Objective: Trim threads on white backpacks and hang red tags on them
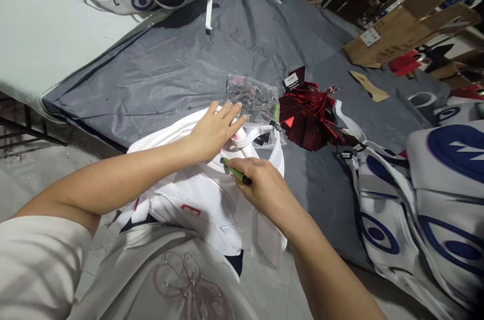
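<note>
- Nearest to the camera is the person's own light shirt (124,279) with a pale pink knotted cord design, and a white sleeve at the near left.
- Just beyond it a white bag (196,194) with a perforated panel and a small red label lies at the near edge of a grey plastic sheet (181,68), which covers the work surface.
- On the left, beside the sheet, is a pale green table top (41,22); under it the floor is grey concrete.
- At the far right there are cardboard boxes (408,27) and shelves with mixed goods.
- White bags with blue eye prints (427,199) lie at the right, and more of them at the far left.
- The left hand (215,131) rests flat on the top of the white bag, fingers stretched and slightly spread, the fingertips near a clear plastic packet (251,98).
- The right hand (260,184) pinches a thin green tool (234,171) between thumb and fingers; its tip touches the bag just below the left hand.
- A white strap (257,136) curves between the two hands.
- Dark red shiny tags (306,113) lie just right of the packet.
</note>
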The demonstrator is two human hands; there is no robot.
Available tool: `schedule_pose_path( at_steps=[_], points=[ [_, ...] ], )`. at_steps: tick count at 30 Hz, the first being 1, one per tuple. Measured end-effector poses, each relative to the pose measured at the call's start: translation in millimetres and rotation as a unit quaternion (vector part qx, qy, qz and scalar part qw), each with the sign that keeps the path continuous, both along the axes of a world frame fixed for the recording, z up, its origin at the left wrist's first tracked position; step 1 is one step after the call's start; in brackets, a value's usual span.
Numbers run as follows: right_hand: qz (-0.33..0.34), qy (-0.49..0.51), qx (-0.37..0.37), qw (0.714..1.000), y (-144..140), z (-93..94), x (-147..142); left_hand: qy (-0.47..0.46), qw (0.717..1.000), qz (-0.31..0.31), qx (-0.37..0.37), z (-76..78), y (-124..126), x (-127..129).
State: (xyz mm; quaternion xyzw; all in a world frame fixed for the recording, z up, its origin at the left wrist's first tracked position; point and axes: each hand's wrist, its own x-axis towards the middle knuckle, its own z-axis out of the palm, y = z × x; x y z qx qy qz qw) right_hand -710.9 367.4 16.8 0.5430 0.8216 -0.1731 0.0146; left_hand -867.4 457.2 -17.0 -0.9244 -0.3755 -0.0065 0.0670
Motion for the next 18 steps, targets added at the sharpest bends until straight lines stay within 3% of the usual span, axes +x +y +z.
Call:
schedule_pose_path(
  at_steps=[11,18],
  points=[
    [-0.041,0.065,0.039,0.996,-4.5,-12.9,-7.5,-0.003,1.000,0.002,-0.005,0.1,0.1,-1.2],
    [-0.028,-0.029,-0.003,0.999,-3.2,2.5,-12.4,0.002,1.000,0.000,0.009,0.1,-0.6,-2.0]
  ],
)
